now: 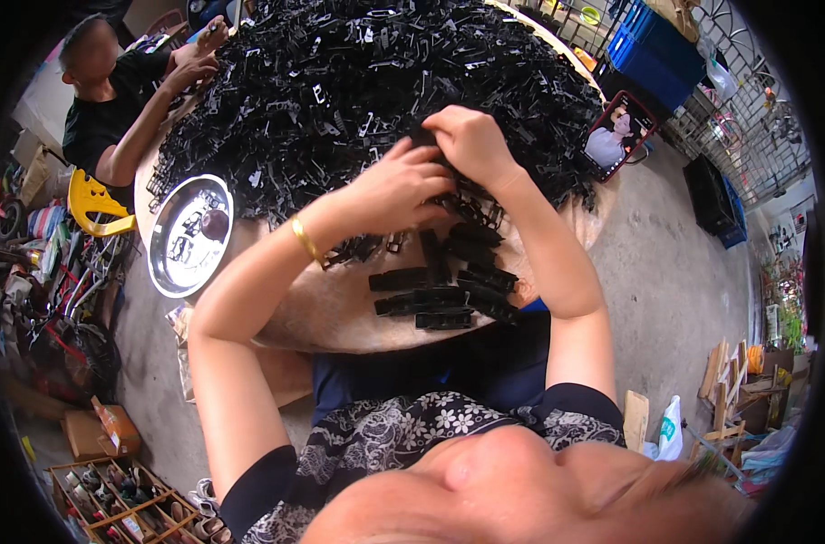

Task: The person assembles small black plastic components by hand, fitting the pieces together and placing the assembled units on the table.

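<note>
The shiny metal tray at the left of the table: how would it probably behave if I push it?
The metal tray is probably stiff: its rim shows an even curve. The dark lump inside, looking round, might roll. The tray could tip, as its rim seems to overhang the table.

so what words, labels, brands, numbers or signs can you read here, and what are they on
None reads clearly.
White plastic bag with green print: too small to read.
Upright dark-framed phone with lit screen: any screen text is too small.
Small black plastic pieces in a heap: no readable marks.
</note>
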Demonstrator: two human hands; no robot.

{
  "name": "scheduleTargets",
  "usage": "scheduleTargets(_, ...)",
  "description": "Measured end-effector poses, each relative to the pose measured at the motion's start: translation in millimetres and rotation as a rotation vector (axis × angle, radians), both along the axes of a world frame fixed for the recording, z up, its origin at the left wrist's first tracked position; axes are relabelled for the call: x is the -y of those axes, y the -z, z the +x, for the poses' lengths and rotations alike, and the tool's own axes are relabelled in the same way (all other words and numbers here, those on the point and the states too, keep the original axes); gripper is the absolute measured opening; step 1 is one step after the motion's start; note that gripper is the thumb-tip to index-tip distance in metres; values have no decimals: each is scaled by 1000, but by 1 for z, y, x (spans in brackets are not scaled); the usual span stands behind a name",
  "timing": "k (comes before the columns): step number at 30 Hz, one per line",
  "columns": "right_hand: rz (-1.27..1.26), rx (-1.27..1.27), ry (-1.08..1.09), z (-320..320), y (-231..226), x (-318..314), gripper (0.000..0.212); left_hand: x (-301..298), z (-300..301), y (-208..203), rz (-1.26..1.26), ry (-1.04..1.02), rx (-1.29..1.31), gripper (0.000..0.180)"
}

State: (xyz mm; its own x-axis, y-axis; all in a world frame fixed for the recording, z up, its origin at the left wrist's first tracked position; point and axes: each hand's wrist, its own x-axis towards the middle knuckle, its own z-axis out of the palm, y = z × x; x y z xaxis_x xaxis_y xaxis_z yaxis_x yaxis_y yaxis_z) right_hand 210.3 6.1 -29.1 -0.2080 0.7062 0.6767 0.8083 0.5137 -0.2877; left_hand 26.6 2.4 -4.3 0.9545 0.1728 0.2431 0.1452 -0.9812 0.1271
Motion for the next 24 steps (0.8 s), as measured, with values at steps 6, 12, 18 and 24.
scheduleTargets(6,32,-65,145,17,-17,10,13,-57,1,-7,325,-174,-262,30)
scheduleTargets(12,-45,387,250,12,-13,21,16,-102,-5,-20,440,-449,-217,29)
scheduleTargets(18,-84,354,262,6,-2,11,15,-114,-2,-33,221,-616,40,25)
scheduleTargets(24,18,68,206,7,-5,7,12,-88,13,-20,311,-383,373,26)
